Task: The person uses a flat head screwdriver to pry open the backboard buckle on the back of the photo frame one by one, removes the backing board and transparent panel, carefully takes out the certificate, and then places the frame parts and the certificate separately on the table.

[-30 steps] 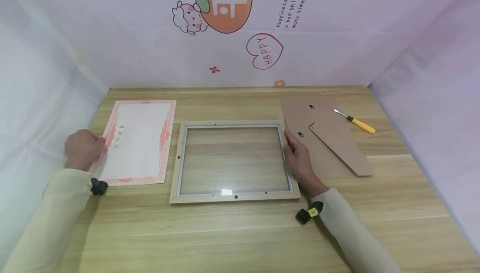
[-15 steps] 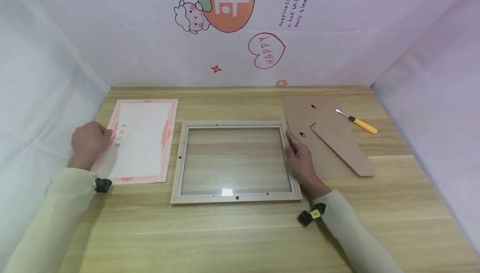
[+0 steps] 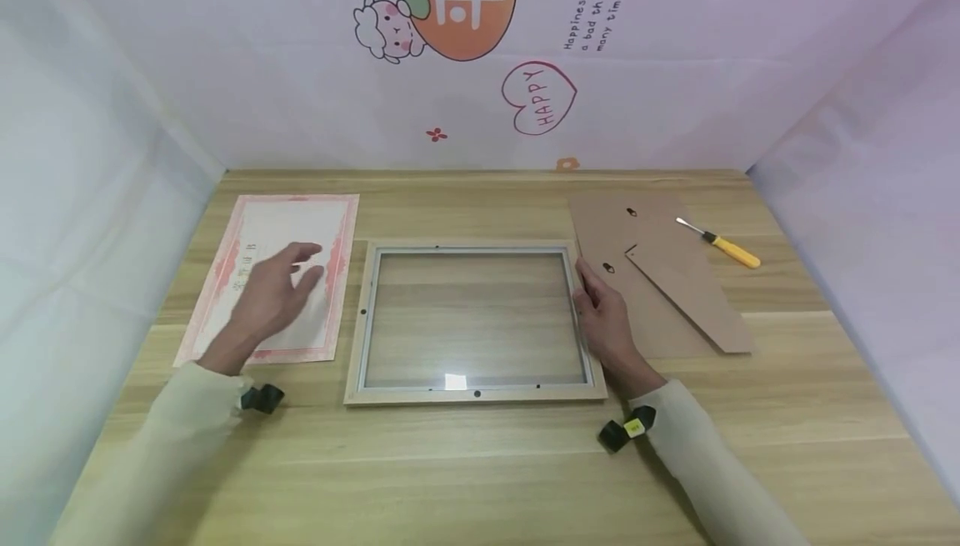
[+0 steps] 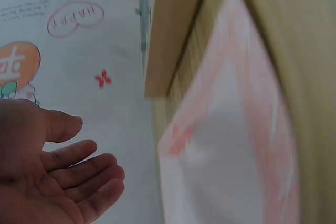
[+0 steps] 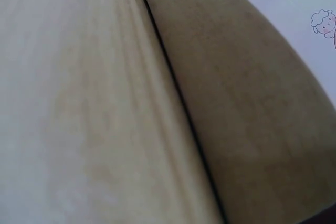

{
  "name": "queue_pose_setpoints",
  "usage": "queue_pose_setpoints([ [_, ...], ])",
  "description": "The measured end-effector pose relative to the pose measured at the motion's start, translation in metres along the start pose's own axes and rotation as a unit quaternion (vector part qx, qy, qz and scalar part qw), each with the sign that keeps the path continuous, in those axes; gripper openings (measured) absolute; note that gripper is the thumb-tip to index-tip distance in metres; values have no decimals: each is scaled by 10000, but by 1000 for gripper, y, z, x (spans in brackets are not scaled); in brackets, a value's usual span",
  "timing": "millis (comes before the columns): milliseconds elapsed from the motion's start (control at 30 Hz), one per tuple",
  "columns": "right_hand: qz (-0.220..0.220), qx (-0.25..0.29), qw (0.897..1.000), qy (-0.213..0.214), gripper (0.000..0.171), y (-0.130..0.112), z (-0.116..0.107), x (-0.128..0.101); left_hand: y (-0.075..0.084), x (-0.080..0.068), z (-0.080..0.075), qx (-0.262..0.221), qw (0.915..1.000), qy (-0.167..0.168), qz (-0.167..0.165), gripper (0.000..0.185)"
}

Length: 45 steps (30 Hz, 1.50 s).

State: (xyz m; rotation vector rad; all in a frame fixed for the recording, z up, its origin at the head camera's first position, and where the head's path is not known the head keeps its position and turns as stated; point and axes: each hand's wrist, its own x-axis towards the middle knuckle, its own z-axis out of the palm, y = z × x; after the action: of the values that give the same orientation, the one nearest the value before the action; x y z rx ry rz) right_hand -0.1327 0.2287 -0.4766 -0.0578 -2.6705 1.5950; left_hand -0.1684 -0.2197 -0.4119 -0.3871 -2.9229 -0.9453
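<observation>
A certificate sheet with a pink patterned border (image 3: 300, 354) lies flat at the left of the table. My left hand (image 3: 273, 294) hovers over it, thumb and fingers parted, holding nothing; the left wrist view shows its palm (image 4: 58, 171) and loosely bent fingers. In the middle lies a wooden picture frame (image 3: 420, 397), its clear pane letting the table's grain show through. My right hand (image 3: 606, 317) grips the frame's right side, with the thumb on top. The right wrist view holds a close wooden side of the frame (image 5: 236, 93), and no fingers are clear there.
A brown backing board (image 3: 600, 229) with a folded stand leg (image 3: 686, 300) lies at the right, close to my right hand. Beyond it rests a yellow-handled screwdriver (image 3: 731, 250). A printed white curtain (image 3: 300, 112) closes off the far side of the table.
My left hand has left the certificate's left edge and moved right over the sheet, its curled fingers spreading. My right hand keeps its hold on the frame; the view shifts slightly.
</observation>
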Motion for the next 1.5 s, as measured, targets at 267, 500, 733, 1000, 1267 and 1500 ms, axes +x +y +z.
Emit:
queue_pose_setpoints([
  [267, -152, -2, 9999, 62, 54, -4, -1, -2, 15, -8, 34, -1608, 9761, -1443, -225, 67],
  [500, -94, 32, 9999, 46, 54, 0, 1, 1, 14, -13, 60, -2527, 9552, -1538, -126, 72],
  [733, -77, 130, 9999, -32, 53, -32, 0, -10, 11, -16, 75, -2844, 9491, -1352, -99, 74],
  [1000, 15, 205, 9998, -30, 53, -33, 1, -10, 9, -17, 84, -3440, 9318, -1151, -142, 74],
  [1267, 107, 225, 9996, 118, 54, -1, 4, 3, 12, -20, 90, -3688, 9242, -963, -257, 73],
  [1500, -588, -485, 9971, -9, 52, -7, -1, 0, 16, -22, 92, -3699, 9251, -727, -463, 72],
])
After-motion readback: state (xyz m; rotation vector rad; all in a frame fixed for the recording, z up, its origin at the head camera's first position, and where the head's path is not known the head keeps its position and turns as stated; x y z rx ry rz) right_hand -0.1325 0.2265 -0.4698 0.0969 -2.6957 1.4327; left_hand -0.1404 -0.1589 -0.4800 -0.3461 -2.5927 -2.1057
